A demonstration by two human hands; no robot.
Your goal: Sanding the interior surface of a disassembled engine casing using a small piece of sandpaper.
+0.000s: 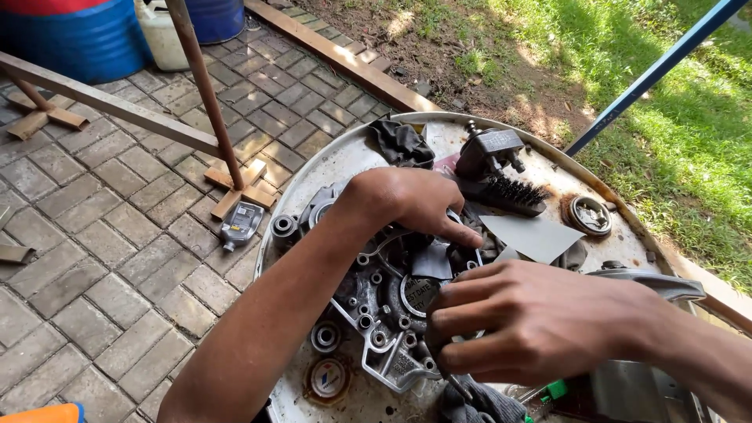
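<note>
An engine cover (384, 301) lies at the middle of the round metal table (313, 176). The left hand (411, 200) rests on it, forefinger pressing a grey sandpaper scrap (432, 260). The right hand (525, 321) is curled over the cover's near edge, seemingly pinching a thin tool; a wire brush (505, 192) lies beyond the cover.

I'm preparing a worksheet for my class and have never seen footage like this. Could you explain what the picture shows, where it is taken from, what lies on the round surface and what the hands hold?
This is one picture from a camera worn on a person's head, looking down at their own bare hands. There is no machine. The left hand rests on a grey metal engine casing lying on a round white tray. The right hand pinches something small over the casing; its fingers hide what it is. Also on the tray are a black brush, a dark rag, a grey sheet and a round metal part. Paving bricks lie on the left and grass on the right.
</note>
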